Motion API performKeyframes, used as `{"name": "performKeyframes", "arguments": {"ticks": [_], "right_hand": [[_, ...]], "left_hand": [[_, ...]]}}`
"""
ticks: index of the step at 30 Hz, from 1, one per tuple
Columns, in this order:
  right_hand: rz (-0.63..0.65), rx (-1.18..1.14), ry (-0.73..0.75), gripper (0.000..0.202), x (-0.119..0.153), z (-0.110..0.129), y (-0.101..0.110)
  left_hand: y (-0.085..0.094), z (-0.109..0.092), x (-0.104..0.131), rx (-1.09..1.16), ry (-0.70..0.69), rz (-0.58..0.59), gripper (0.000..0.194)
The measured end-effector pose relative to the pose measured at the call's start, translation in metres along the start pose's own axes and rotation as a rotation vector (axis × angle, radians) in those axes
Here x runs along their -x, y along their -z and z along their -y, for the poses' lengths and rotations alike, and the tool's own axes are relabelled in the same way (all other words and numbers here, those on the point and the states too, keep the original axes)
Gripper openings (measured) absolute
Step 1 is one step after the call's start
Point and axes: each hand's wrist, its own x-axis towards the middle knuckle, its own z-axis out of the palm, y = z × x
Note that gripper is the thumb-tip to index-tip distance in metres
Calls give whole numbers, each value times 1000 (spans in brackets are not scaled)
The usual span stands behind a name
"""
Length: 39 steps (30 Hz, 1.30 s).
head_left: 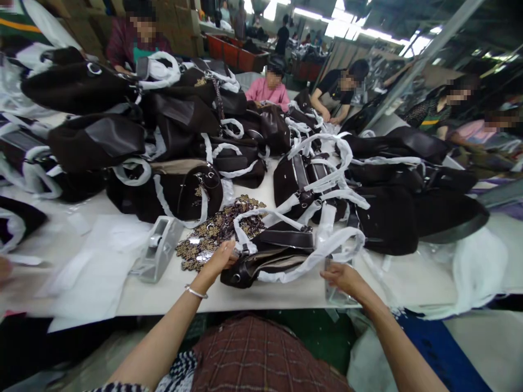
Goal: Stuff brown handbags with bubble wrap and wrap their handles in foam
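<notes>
A dark bag [281,253] with handles wrapped in white lies near the table's front edge, its top partly open. My left hand [223,258] is closed at the bag's left end, near the base of a wrapped handle. Right of the bag, my right hand [339,275] has its fingers drawn together; whatever it may hold is too small to make out. Below that hand is a clear tape dispenser [341,296]. Flower-patterned charms [204,239] are heaped behind my left hand. A grey tape dispenser [157,247] stands farther left.
Dark bags [163,190] with white-wrapped handles are piled across the back and right of the white table [171,299]. White sheets [93,267] lie at left, and crumpled white wrapping [478,267] at right. Several people sit beyond the bags; red bins [229,51] stand behind.
</notes>
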Motion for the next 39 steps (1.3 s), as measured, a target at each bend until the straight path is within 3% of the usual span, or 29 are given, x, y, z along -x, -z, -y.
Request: {"name": "performKeyframes", "arguments": {"ticks": [2, 4, 7, 9, 11, 13, 18, 22, 24, 27, 28, 30, 32, 33, 36, 39], "right_hand": [[-4, 165, 151, 29, 31, 21, 4], [-24, 150, 393, 29, 62, 53, -3], [59, 95, 671, 27, 88, 99, -32], [112, 225, 813, 22, 82, 114, -58], [122, 423, 848, 20, 63, 114, -84], [117, 533, 789, 22, 39, 105, -104], [139, 342, 706, 54, 4, 91, -128], [160, 332, 746, 67, -4, 94, -135], [153, 361, 771, 72, -8, 95, -139], [152, 381, 773, 78, -16, 99, -146], [152, 382, 782, 78, -19, 101, -148], [166, 399, 822, 70, -28, 105, -149], [179, 446, 837, 55, -37, 105, -142], [176, 482, 818, 48, -42, 104, -135], [99, 604, 671, 36, -53, 92, -103], [-6, 683, 561, 33, -55, 78, -77]], "left_hand": [[-6, 4, -8, 221, 170, -2, 55], [-13, 4, -17, 424, 239, -14, 43], [-23, -4, -26, 589, 174, -78, 16], [-27, -13, -26, 659, 95, -123, 8], [-26, -24, -20, 732, 10, -156, 10], [-19, -32, -7, 786, -71, -171, 12], [6, -34, 30, 940, -293, -158, 31], [20, -16, 52, 973, -111, -254, 40], [21, -10, 66, 896, -141, -290, 42], [12, -20, 91, 573, -494, -349, 53], [6, -29, 97, 402, -601, -321, 54], [-10, -49, 101, 12, -739, -138, 50], [-30, -67, 89, -330, -812, 113, 46], [-41, -73, 79, -442, -833, 186, 45], [-68, -74, 41, -693, -765, 217, 30], [-83, -58, 15, -920, -677, 267, 26]]}}
